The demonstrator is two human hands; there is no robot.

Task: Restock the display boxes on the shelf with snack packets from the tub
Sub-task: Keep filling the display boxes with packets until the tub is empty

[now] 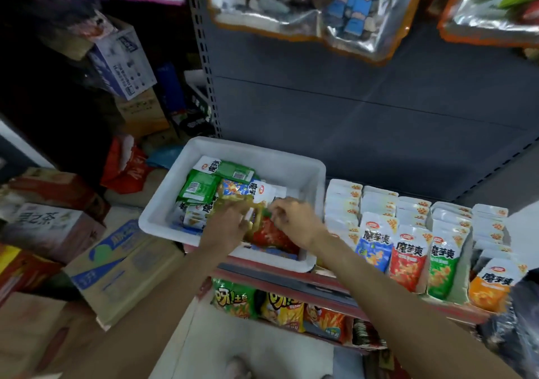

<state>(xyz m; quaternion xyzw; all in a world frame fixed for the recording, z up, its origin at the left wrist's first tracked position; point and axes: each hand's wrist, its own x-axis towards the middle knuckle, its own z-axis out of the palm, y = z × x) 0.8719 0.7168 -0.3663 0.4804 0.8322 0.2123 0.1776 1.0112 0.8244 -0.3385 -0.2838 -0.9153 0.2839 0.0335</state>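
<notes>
Shop aisle backdrop
A grey back panel (364, 87) is flanked by a perforated upright (205, 66); cardboard cartons (116, 265) are stacked on the pale floor (256, 346).

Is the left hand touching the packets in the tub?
Touching. The head view shows the left hand inside the tub, fingers curled around yellow packets with no gap.

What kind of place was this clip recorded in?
Probably a small shop: a metal shelf with display boxes of snack packets, hanging foil bags above, and cardboard cartons stacked beside.
</notes>
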